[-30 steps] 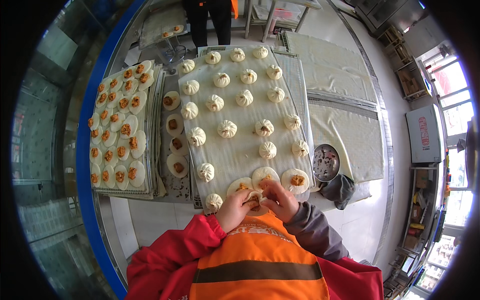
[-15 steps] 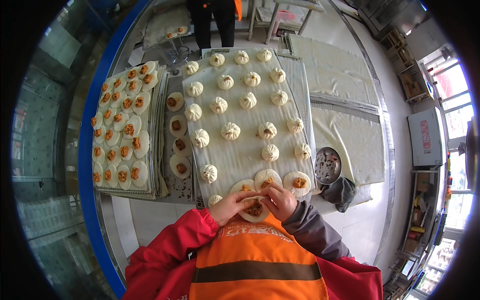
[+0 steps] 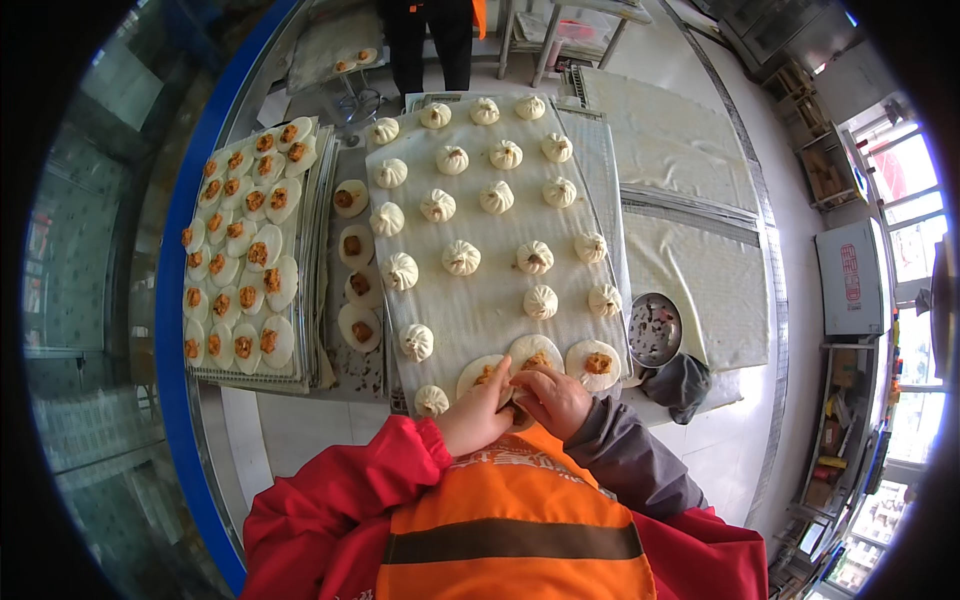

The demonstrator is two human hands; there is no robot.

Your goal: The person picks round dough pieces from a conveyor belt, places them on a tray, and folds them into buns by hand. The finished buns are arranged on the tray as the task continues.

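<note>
Baozi wrapper [image 3: 520, 420] pinched between left hand [image 3: 477, 416] and right hand [image 3: 556, 402], both partly closed, 3 filled dough rounds [image 3: 536, 353] just beyond.

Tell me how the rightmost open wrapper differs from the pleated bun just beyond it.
The wrapper lies flat; the bun is rounded. The wrapper looks wider than the bun. The wrapper's orange-brown filling is exposed; the bun's dough is gathered on top. Both are pale dough on the cloth.
</note>
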